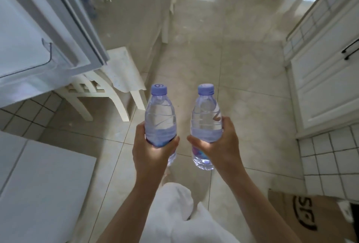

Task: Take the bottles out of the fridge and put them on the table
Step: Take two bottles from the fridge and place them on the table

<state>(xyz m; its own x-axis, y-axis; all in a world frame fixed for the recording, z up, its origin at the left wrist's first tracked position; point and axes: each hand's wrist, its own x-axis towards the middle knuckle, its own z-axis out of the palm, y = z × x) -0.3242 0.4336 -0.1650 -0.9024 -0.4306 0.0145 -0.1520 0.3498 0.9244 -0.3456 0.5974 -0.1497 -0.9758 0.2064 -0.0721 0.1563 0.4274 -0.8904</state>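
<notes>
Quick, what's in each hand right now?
Left hand: closed around the left water bottle, upright.
Right hand: closed around the right water bottle, upright.

We see two clear water bottles, both upright with purple caps and labels: the left bottle point(160, 118) and the right bottle point(206, 120), side by side, apart, above the floor.

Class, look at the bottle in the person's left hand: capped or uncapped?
Capped. The clear plastic water bottle in the left hand wears its pale purple screw cap.
</notes>
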